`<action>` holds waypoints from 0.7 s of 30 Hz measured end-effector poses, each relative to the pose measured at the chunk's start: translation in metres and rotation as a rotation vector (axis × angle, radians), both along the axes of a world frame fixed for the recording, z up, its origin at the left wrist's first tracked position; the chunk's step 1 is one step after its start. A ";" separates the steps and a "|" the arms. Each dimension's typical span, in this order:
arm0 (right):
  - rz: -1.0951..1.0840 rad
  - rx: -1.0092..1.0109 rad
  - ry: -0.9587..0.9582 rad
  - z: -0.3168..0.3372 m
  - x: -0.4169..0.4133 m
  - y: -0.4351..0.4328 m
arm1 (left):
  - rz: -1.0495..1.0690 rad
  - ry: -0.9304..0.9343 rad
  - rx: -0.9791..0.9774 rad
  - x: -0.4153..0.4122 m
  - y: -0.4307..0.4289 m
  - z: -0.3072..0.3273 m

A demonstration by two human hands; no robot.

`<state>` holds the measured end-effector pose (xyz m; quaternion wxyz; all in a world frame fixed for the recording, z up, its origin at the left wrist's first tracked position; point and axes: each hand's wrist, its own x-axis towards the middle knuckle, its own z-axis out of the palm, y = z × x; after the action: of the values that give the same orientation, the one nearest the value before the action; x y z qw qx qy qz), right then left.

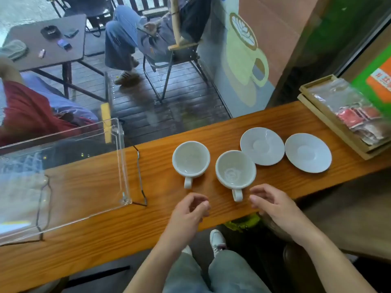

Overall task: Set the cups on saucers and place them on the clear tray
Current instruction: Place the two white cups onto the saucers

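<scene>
Two empty white cups stand on the wooden counter, handles toward me: the left cup and the right cup. Two bare white saucers lie to their right, the nearer saucer touching the right cup's rim and the far saucer beside it. The clear tray sits at the counter's left end with nothing in it. My left hand hovers just below the left cup's handle, fingers curled and holding nothing. My right hand is beside the right cup's handle, fingers apart.
A wooden box of wrapped packets sits at the counter's right end. Behind the counter is a window; outside, people sit on chairs by a dark table. My knees and shoes show under the counter's near edge.
</scene>
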<state>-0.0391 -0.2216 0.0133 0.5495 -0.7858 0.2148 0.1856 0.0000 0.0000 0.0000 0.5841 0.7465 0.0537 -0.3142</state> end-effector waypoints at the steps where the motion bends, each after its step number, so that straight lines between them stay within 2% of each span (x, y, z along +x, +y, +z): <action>1: -0.021 0.044 0.000 -0.002 0.004 -0.002 | 0.059 -0.045 0.022 0.005 -0.003 -0.001; 5: -0.107 0.163 0.085 -0.013 0.011 0.000 | 0.316 -0.121 0.155 0.022 -0.013 -0.009; 8: -0.150 0.277 0.110 -0.021 0.009 0.005 | 0.431 -0.074 0.240 0.026 -0.020 -0.022; 12: -0.145 0.461 0.157 -0.027 0.009 0.006 | 0.519 0.103 0.154 0.031 -0.024 -0.033; 17: -0.165 0.462 0.198 -0.038 0.009 0.013 | 0.529 0.211 0.082 0.035 -0.022 -0.038; 21: -0.096 0.590 0.246 -0.044 0.010 0.016 | 0.551 0.283 -0.036 0.035 -0.026 -0.036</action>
<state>-0.0288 -0.2053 -0.0306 0.7318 -0.5532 0.2532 0.3073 0.0351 -0.0264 -0.0364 0.6472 0.6421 0.3292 -0.2459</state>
